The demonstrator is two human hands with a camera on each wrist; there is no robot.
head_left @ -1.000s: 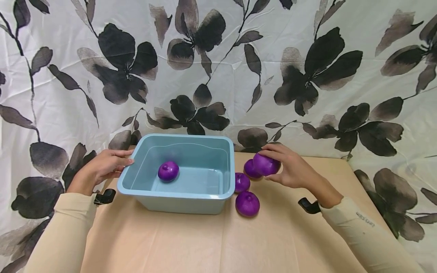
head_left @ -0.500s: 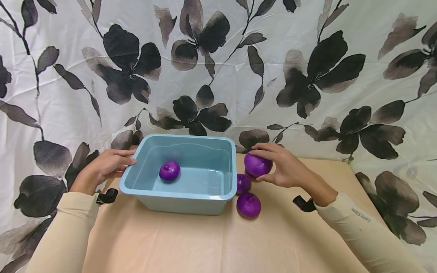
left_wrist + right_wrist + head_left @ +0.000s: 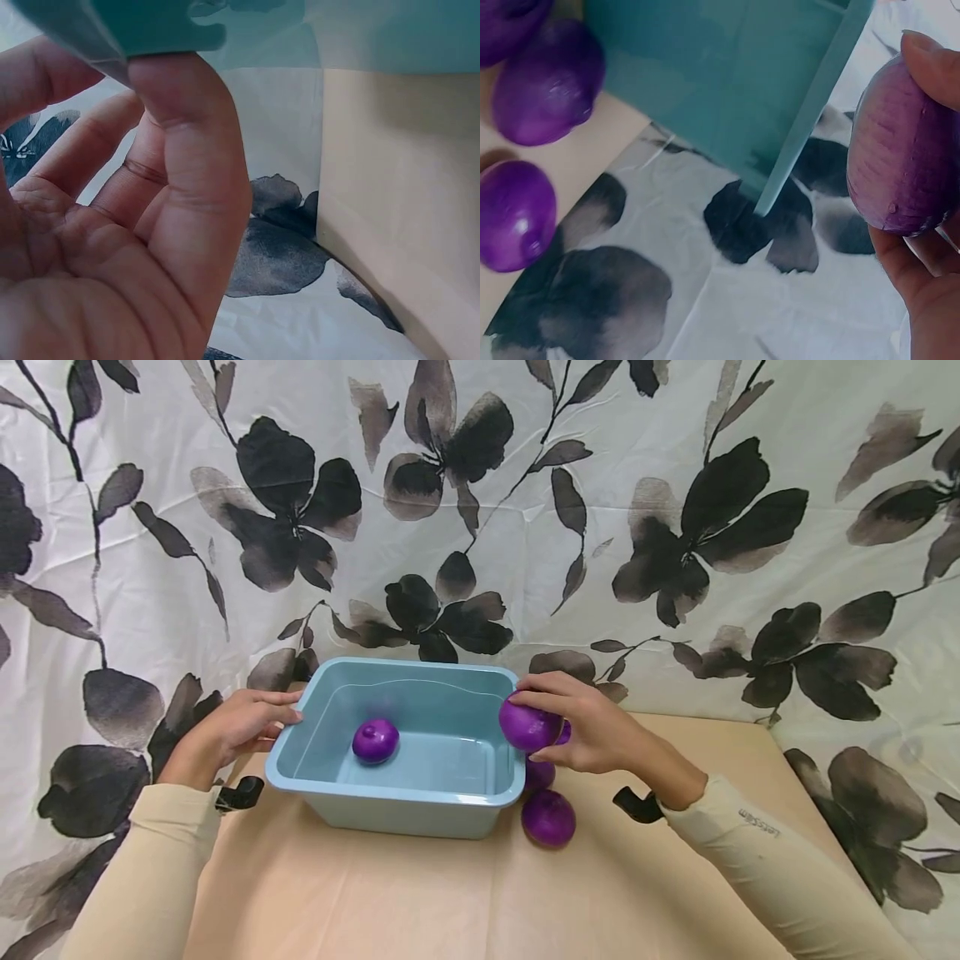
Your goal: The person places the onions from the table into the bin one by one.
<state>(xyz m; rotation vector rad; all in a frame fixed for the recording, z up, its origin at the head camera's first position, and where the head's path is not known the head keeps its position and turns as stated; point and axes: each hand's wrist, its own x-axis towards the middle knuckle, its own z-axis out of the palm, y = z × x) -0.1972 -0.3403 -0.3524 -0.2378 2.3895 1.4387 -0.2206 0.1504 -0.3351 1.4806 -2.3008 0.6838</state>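
Note:
A light blue plastic bin (image 3: pixel 397 814) stands on the table with one purple onion (image 3: pixel 376 742) lying inside. At its left rim is my left hand (image 3: pixel 243 731); in the left wrist view, thumb and fingers (image 3: pixel 199 150) pinch the rim. My right hand (image 3: pixel 596 727) grips another purple onion (image 3: pixel 528 725) just above the bin's right rim, its thumb and fingers around the sides. Beside the bin's right wall sit more onions: a near one (image 3: pixel 548 818), one partly covered (image 3: pixel 539 773), and one mostly hidden behind the right hand (image 3: pixel 565 732).
The tan table (image 3: pixel 420 893) extends in front of the bin and to the right. Behind it hangs a white cloth (image 3: pixel 555 635) printed with dark flowers, close to the bin's back side. The right wrist view shows loose onions (image 3: pixel 549 82) below the bin's edge.
My right hand has carried the gripped onion leftward, from above the loose onions to the bin's right rim. My left hand keeps its place on the bin. The head view has shifted slightly.

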